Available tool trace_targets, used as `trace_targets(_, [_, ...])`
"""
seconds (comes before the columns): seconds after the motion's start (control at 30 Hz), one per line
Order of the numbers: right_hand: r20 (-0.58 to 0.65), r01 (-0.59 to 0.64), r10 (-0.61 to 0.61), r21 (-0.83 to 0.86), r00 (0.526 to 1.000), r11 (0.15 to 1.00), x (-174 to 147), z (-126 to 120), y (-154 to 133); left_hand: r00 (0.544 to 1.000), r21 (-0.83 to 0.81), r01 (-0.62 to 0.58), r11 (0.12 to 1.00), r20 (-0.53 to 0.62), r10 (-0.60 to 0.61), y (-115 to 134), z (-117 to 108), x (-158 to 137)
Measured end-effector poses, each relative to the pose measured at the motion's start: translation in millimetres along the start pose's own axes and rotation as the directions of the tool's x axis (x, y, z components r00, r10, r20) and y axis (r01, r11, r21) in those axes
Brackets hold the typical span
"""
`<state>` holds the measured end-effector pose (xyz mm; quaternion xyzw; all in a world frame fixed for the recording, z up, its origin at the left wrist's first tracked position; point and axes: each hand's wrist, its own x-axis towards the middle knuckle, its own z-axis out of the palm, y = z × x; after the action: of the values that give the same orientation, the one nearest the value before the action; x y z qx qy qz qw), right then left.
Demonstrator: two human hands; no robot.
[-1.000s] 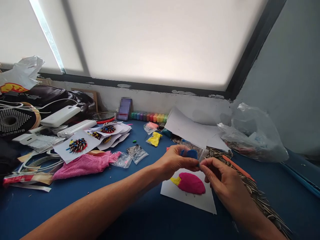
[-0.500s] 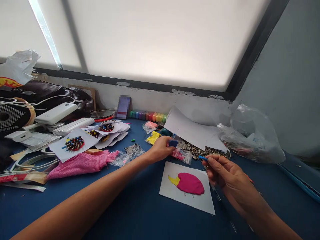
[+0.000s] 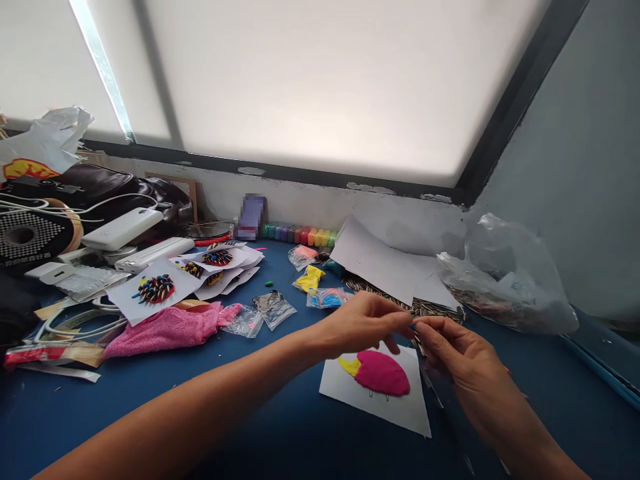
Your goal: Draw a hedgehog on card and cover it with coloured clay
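Observation:
My left hand [image 3: 367, 323] and my right hand [image 3: 463, 353] meet at the fingertips above the right part of a white paper card [image 3: 350, 397]. Both pinch a small piece of blue modelling clay [image 3: 413, 326], mostly hidden by the fingers. On the card lies a flat magenta clay oval [image 3: 383, 375] with a pointed yellow clay piece [image 3: 350, 365] at its left end. Two small leg shapes are drawn beneath the oval. Behind my left wrist rests a clear bag with blue clay [image 3: 327, 299].
Striped sunflower seeds [image 3: 435, 309] lie under white paper sheets [image 3: 385, 260]. Left are finished seed-covered cards [image 3: 155, 290], a pink towel [image 3: 165, 331] and white power banks [image 3: 123, 229]. A plastic bag [image 3: 510, 287] stands right; colored clay packs [image 3: 300, 235] line the wall.
My left hand has left the larger blue clay lump at the bags and moved right and nearer, joining my right hand at the small blue piece. The view has shifted slightly.

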<state>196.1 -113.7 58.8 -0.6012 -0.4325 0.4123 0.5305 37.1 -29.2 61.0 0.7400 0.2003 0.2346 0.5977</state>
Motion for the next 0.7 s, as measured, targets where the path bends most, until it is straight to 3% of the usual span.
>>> trace_targets(0.07, [-0.024,0.035,-0.037,-0.091,0.999,0.995,-3,1,-4,0.996,-0.215,0.082,0.973,0.062,-0.071,0,1,0])
trace_targets(0.23, [-0.046,0.133,-0.144,-0.183,0.989,0.974,-9,7,-8,0.990,-0.469,0.112,0.876,-0.020,-0.138,-11,-2,1])
trace_targets(0.47, [-0.044,0.190,-0.205,-0.227,0.978,0.955,-8,6,-3,0.994,-0.549,0.059,0.834,-0.042,-0.098,-27,-7,5])
trace_targets(0.7, [-0.010,0.266,-0.282,-0.302,0.959,0.915,-6,6,2,0.992,-0.569,0.084,0.818,-0.030,-0.123,-24,-3,5])
